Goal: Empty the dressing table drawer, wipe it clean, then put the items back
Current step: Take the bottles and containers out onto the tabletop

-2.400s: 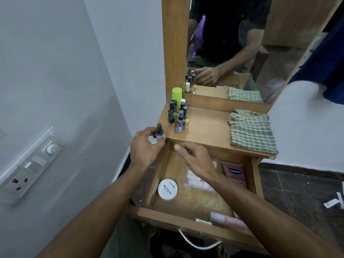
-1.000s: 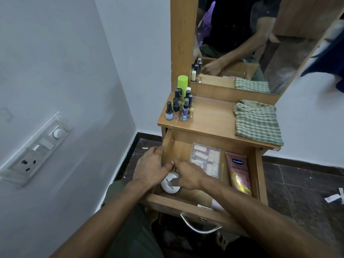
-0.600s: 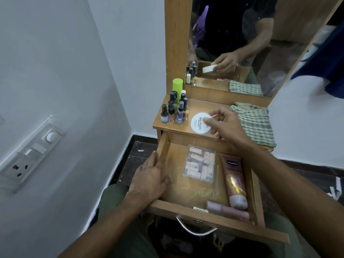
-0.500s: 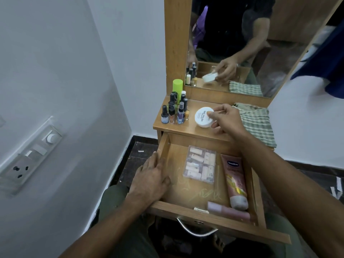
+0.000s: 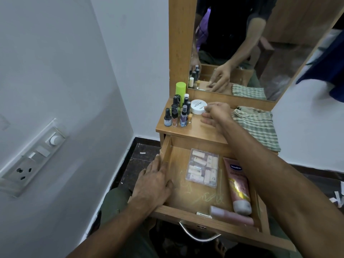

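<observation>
The pulled-out wooden drawer (image 5: 193,200) is the landmark. The left hand (image 5: 152,183) rests on its left wall, fingers relaxed and laid flat, its grip holding nothing. Behind the drawer, on the wooden surface (image 5: 202,130), the right hand (image 5: 216,114) hovers with its grip spread, fingertips just beside the round white tub (image 5: 198,106). Inside the drawer lie a clear plastic compartment box (image 5: 202,168), a pink lotion tube (image 5: 238,185) to its right, and a pale pink tube (image 5: 230,216) at the front.
</observation>
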